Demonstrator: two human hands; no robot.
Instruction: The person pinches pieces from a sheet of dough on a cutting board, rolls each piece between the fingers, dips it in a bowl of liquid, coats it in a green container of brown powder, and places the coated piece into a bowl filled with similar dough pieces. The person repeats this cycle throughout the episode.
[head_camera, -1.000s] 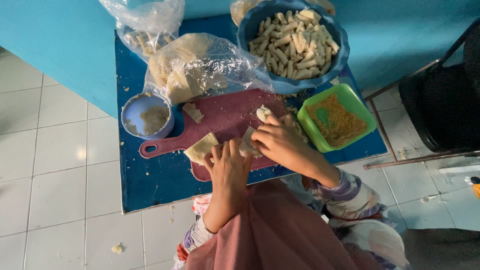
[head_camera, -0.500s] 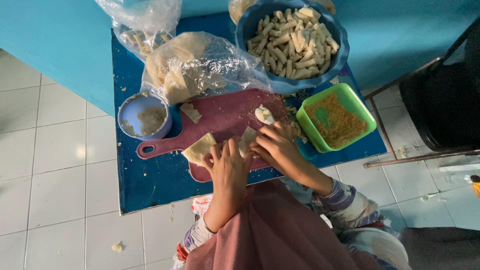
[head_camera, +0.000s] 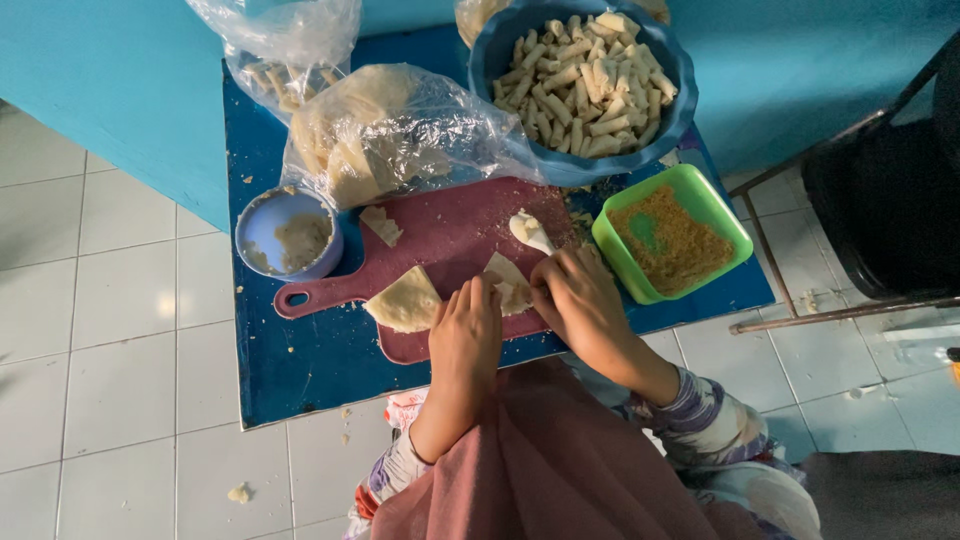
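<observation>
A dark red cutting board (head_camera: 440, 230) lies on a low blue table (head_camera: 300, 370). A pale dough wrapper (head_camera: 405, 300) is spread on the board, its right part hidden by my fingers. My left hand (head_camera: 468, 335) presses its fingertips onto the wrapper's middle. My right hand (head_camera: 580, 300) curls over the wrapper's right end (head_camera: 505, 278), fingers bent on it. A white spoon (head_camera: 530, 230) rests on the board just above my right hand. A small scrap of dough (head_camera: 381, 224) sits at the board's upper left.
A blue bowl (head_camera: 655, 125) heaped with several rolled pieces stands at the back. A green tub of orange-brown filling (head_camera: 670, 235) is at the right. A small blue bowl of paste (head_camera: 290, 235) and plastic bags of wrappers (head_camera: 390, 130) are left. A black chair (head_camera: 880, 200) stands right.
Both hands have drawn closer together over the wrapper. My right hand has slid down from the spoon onto the wrapper's right end.
</observation>
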